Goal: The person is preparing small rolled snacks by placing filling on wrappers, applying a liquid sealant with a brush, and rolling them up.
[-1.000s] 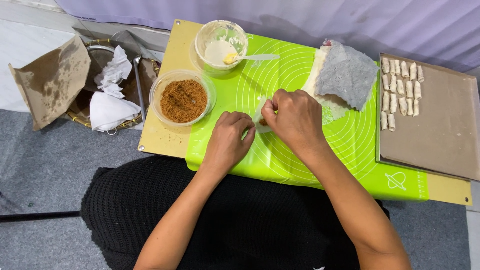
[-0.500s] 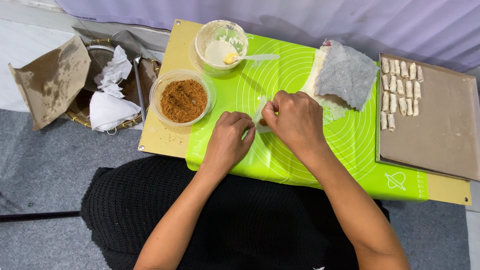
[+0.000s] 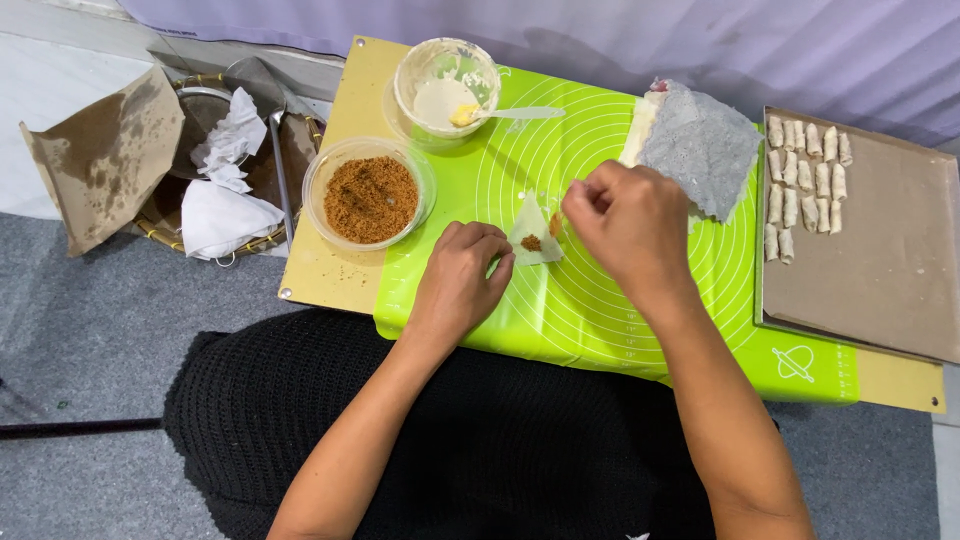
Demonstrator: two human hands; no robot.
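Note:
A small white wrapper (image 3: 531, 236) with a dab of brown filling lies on the green silicone mat (image 3: 600, 290). My left hand (image 3: 460, 280) rests on the mat with its fingertips on the wrapper's left edge. My right hand (image 3: 630, 225) hovers just right of the wrapper, fingers pinched together; whether it holds a bit of filling or wrapper I cannot tell. A clear bowl of brown crumbly filling (image 3: 372, 198) sits to the left of my left hand.
A bowl of pale paste with a spoon (image 3: 445, 92) stands at the back. A grey cloth (image 3: 700, 148) covers a wrapper stack. A brown tray (image 3: 880, 250) at right holds several small rolls (image 3: 805, 185). A basket with crumpled paper (image 3: 225, 170) sits left.
My right hand has lifted off the wrapper and moved right, uncovering the wrapper with its filling. My left hand has stayed at the wrapper's left edge.

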